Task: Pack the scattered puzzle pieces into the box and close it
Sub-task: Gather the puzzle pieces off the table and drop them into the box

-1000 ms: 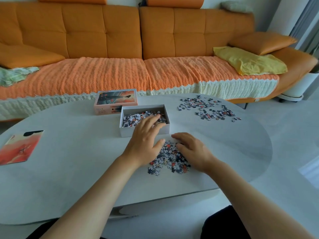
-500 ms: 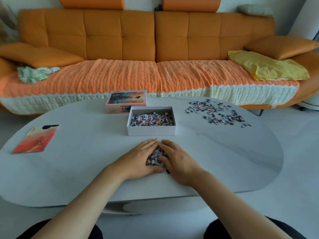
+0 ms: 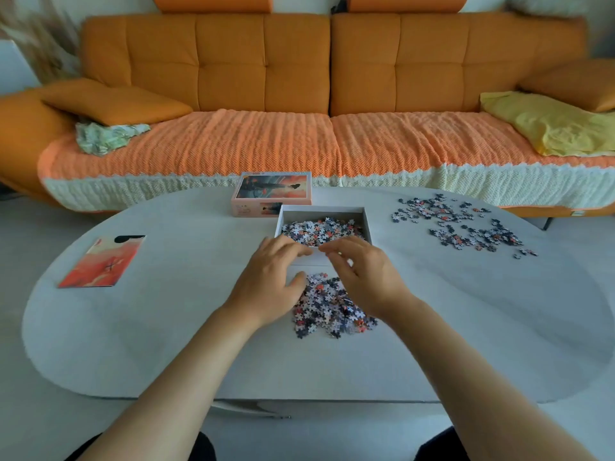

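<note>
The white puzzle box (image 3: 367,217) stands open mid-table, partly filled with pieces. Just in front of it a heap of loose puzzle pieces (image 3: 329,309) lies on the table. My left hand (image 3: 271,277) hovers palm down over the heap's left edge, fingers gently curved toward the box's front wall, thumb spread beside the heap. My right hand (image 3: 361,272) is over the heap's right side, fingers curled at the box's front wall; its underside is hidden. A second scatter of pieces (image 3: 459,224) lies at the far right. The pictured lid (image 3: 273,191) sits behind the box.
An orange picture card (image 3: 103,262) lies on the left of the oval grey table (image 3: 166,327). Behind the table runs an orange sofa (image 3: 332,78) with a knitted cover, cushions and a yellow cloth (image 3: 549,128).
Both hands have lifted off the heap, where they were pressed together, and moved forward to the box's front wall, uncovering the heap. The view has shifted a little.
</note>
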Demonstrator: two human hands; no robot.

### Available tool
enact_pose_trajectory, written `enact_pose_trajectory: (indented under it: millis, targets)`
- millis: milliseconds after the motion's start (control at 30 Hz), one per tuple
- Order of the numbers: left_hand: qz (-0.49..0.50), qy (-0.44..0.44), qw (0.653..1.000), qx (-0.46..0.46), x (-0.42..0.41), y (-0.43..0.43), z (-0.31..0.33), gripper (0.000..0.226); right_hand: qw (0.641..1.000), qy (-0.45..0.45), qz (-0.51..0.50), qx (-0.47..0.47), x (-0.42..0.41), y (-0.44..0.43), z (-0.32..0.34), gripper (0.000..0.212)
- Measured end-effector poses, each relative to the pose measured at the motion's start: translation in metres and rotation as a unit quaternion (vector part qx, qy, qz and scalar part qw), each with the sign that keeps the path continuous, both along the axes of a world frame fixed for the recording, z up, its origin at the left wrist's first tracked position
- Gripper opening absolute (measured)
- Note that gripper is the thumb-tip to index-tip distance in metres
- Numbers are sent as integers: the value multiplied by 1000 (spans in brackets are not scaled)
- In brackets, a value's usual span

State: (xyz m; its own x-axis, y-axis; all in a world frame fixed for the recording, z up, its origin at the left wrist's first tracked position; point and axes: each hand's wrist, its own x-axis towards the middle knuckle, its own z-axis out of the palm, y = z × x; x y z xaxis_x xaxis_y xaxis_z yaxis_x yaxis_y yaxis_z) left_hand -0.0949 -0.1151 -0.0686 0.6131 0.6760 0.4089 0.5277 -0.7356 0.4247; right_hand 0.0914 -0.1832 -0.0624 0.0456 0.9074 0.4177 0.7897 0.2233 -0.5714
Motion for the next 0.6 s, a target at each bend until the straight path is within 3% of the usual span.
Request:
enact_pose_trajectory:
  millis: [100,200,267,433,600]
  targets:
    - [-38,86,992,-80,4,2,-1,49,989,-72,9,-128,13,-4,15,30]
    - [-52,206,972,-102,4,5,-6,73,943,-164,16,-290,15,-13,19,65]
    - [-55,209,971,-99,4,6,-9,68,928,-197,26,-316,10,-15,17,76]
    - [-58,117,986,-107,7,1,-8,36,950,-123,21,-288,-2,-6,13,41]
    - [-51,71,988,-127,6,1,-5,23,964,-65,-23,-255,-9,-1,12,25]
